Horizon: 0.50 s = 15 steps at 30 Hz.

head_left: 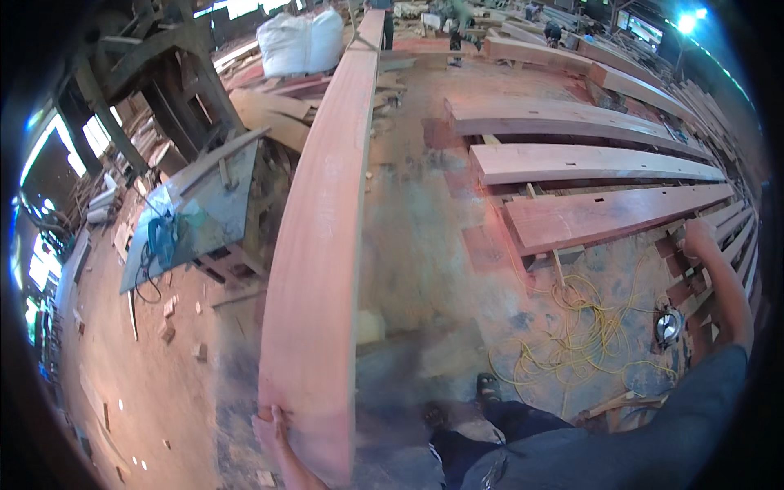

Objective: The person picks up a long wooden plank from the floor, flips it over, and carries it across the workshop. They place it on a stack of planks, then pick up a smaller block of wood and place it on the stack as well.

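- Head view: long reddish-brown sawn timber beam (322,245), running away from the body, long axis from the lower edge up toward the far end of the workshop, standing on its narrow edge.
- Left hand (272,431) at the near end of the beam, fingers (276,416) flat and pressed against its left face, touching; grip around the underside not visible.
- Right hand (699,238) stretched out to the right, well apart from the beam, resting on the end of a stack of reddish mortised planks (608,214); whether fingers curl or lie flat, cannot tell.
- Left hand much the nearer to the beam; beam just to its right.
- On the floor between beam and planks: tangled yellow cord (572,335), a round metal power tool (668,327) near it.
- To the left of the beam: grey metal-topped workbench (214,214) with a blue power tool (162,235) on it.
- Far back: two white bulk sacks (300,41), full and closed at the top, contents hidden.
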Each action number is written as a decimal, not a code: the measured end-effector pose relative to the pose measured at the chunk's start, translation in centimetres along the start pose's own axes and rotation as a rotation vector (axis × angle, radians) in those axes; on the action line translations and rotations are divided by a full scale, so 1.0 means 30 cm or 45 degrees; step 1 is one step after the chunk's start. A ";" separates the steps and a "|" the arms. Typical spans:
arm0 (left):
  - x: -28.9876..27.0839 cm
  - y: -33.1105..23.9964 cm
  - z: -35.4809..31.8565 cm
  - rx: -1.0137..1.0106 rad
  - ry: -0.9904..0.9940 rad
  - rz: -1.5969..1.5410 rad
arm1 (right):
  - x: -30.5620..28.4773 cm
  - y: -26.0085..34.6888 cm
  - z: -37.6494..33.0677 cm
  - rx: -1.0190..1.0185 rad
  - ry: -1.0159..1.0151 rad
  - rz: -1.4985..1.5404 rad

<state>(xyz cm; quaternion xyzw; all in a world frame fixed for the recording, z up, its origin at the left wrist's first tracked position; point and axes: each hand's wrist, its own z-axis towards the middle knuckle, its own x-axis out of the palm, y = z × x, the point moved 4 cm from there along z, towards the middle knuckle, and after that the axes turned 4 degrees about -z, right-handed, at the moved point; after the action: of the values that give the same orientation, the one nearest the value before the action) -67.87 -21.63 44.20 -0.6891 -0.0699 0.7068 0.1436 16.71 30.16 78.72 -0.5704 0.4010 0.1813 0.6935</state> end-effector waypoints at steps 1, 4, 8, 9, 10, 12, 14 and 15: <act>0.009 -0.008 0.007 -0.044 0.104 0.031 | -0.031 0.011 -0.016 -0.125 -0.041 0.071; 0.032 0.011 0.034 -0.102 0.358 0.006 | -0.139 0.210 -0.119 -0.622 -0.699 0.433; 0.075 0.068 0.058 0.065 0.110 -0.171 | -0.082 0.419 -0.217 -1.235 -0.901 0.698; 0.096 0.091 0.067 0.046 0.145 -0.171 | -0.014 0.436 -0.201 -1.233 -0.540 0.547; 0.113 0.103 0.065 0.074 0.108 -0.184 | 0.059 0.425 -0.183 -1.199 -0.207 0.343; 0.120 0.129 0.062 0.045 0.057 -0.170 | 0.202 0.370 -0.170 -1.127 0.221 -0.067; 0.111 0.115 0.059 0.049 0.087 -0.193 | 0.283 0.308 -0.186 -1.126 0.273 -0.134; 0.098 0.096 0.056 0.048 0.065 -0.191 | 0.303 0.269 -0.213 -1.090 0.245 -0.105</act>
<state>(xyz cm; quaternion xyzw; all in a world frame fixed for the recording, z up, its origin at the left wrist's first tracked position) -69.86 -23.31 40.61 -0.6968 -0.1044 0.6775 0.2110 14.33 24.60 66.38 -0.8360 0.3295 0.2495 0.3609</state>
